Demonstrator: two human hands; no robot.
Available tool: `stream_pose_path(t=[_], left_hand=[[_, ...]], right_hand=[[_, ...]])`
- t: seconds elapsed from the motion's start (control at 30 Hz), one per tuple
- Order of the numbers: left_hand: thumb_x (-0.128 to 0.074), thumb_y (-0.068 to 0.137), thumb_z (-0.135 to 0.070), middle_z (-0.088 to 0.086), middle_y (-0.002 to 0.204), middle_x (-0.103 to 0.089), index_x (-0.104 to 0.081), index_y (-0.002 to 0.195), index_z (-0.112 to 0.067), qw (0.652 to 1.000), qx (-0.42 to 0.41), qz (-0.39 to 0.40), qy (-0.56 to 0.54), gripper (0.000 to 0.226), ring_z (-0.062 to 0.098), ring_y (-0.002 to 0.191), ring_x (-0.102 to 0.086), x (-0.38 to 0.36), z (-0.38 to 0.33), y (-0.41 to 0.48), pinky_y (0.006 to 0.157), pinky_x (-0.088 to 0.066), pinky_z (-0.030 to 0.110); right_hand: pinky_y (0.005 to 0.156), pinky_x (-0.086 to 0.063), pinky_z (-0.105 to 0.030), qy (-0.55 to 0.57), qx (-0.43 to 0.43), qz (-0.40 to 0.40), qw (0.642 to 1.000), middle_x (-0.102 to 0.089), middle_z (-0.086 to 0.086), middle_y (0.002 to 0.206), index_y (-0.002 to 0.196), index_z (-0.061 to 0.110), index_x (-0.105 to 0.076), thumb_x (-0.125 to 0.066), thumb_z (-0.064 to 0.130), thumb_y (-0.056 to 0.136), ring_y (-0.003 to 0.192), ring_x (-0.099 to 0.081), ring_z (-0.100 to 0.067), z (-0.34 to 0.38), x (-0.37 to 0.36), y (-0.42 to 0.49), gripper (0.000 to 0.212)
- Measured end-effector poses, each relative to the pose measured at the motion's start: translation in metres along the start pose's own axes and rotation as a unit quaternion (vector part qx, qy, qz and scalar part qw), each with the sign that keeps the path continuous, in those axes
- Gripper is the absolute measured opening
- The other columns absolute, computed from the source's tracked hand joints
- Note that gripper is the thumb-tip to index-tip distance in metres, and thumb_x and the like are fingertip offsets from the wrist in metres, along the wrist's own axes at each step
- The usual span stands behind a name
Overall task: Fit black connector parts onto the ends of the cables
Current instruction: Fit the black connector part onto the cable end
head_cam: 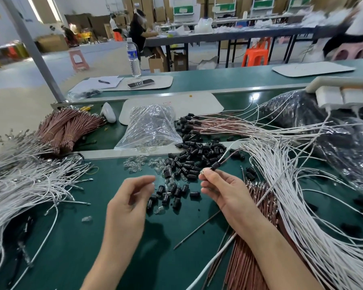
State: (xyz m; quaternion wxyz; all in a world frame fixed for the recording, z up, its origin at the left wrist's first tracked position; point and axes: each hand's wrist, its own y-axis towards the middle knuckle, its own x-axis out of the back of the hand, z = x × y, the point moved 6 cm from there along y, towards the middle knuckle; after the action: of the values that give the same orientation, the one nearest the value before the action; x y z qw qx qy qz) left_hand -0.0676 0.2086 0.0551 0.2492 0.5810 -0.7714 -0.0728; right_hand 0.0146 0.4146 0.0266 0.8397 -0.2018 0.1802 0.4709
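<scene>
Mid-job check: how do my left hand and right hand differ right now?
The right hand pinches a cable end, next to a black connector on it; the left hand holds no cable. The right hand's grip is sharp and clear; the left hand's curled fingers are blurred, so whether they pinch anything is unclear. Both are over the green mat, either side of the loose connector pile.

Green benches, orange stool, stacked cartons

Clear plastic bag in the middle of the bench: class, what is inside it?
Through the clear plastic bag a heap of small clear bulbs shows along its near edge. The crumpled, shiny film hides whatever else lies deeper.
</scene>
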Motion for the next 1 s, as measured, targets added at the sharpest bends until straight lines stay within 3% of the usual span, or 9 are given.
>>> stream_pose_path(t=[0.1,0.23,0.3,0.43,0.6,0.87,1.0], left_hand=[[-0.070,0.092,-0.019,-0.008,0.087,-0.075,-0.075,0.097,-0.032,0.994,0.038,0.021,-0.104,0.015,0.002,0.075,-0.064,-0.034,-0.010,0.010,0.071,-0.049,0.011],[-0.065,0.097,-0.007,-0.001,0.093,-0.076,-0.074,0.104,-0.023,0.968,0.108,0.048,-0.222,0.020,0.012,0.085,-0.072,-0.068,-0.005,0.009,0.078,-0.054,0.018],[-0.065,0.097,-0.008,-0.001,0.099,-0.076,-0.075,0.104,-0.027,0.954,0.132,0.059,-0.264,0.023,0.018,0.091,-0.074,-0.076,-0.002,0.003,0.081,-0.056,0.021],[-0.071,0.090,-0.018,-0.003,0.103,-0.075,-0.075,0.102,-0.035,0.942,0.148,0.072,-0.292,0.021,0.018,0.094,-0.074,-0.078,0.002,-0.001,0.083,-0.055,0.021],[-0.075,0.076,-0.033,-0.003,0.099,-0.075,-0.076,0.098,-0.028,0.914,0.163,0.086,-0.361,0.022,0.019,0.094,-0.072,-0.083,0.000,-0.001,0.089,-0.056,0.030],[-0.077,0.077,-0.028,-0.002,0.102,-0.076,-0.076,0.097,-0.028,0.907,0.158,0.091,-0.380,0.020,0.018,0.097,-0.073,-0.085,-0.003,-0.001,0.088,-0.056,0.024],[-0.071,0.091,-0.011,-0.001,0.099,-0.077,-0.076,0.095,-0.028,0.920,0.156,0.073,-0.351,0.018,0.019,0.094,-0.075,-0.083,-0.004,-0.002,0.085,-0.057,0.022]], right_hand=[[0.065,-0.057,-0.018,0.009,-0.003,-0.001,1.000,-0.075,-0.008,0.087,0.078,0.013,-0.081,-0.078,0.027,0.075,0.070,-0.068,-0.009,-0.001,0.000,0.001,0.014],[0.065,-0.057,-0.018,0.018,-0.005,0.007,1.000,-0.075,-0.008,0.087,0.079,0.014,-0.082,-0.080,0.030,0.072,0.071,-0.069,-0.008,-0.003,0.000,0.003,0.017],[0.065,-0.057,-0.017,0.021,-0.006,0.014,1.000,-0.075,-0.007,0.087,0.079,0.015,-0.082,-0.081,0.032,0.069,0.071,-0.069,-0.008,-0.004,0.001,0.005,0.020],[0.065,-0.057,-0.017,0.036,-0.017,0.024,0.999,-0.075,-0.006,0.085,0.078,0.014,-0.082,-0.083,0.033,0.065,0.070,-0.070,-0.007,-0.007,-0.001,0.007,0.024],[0.064,-0.057,-0.017,0.040,-0.026,0.037,0.998,-0.074,-0.006,0.079,0.076,0.010,-0.081,-0.078,0.028,0.069,0.069,-0.070,-0.009,-0.008,-0.005,0.005,0.019],[0.070,-0.059,-0.020,0.034,-0.026,0.036,0.998,-0.073,-0.012,0.083,0.089,0.001,-0.074,-0.073,0.022,0.076,0.073,-0.071,-0.014,-0.007,-0.006,0.004,0.025],[0.070,-0.059,-0.020,0.040,-0.029,0.033,0.998,-0.074,-0.013,0.084,0.083,0.004,-0.078,-0.075,0.024,0.072,0.073,-0.071,-0.014,-0.008,-0.006,0.003,0.023]])
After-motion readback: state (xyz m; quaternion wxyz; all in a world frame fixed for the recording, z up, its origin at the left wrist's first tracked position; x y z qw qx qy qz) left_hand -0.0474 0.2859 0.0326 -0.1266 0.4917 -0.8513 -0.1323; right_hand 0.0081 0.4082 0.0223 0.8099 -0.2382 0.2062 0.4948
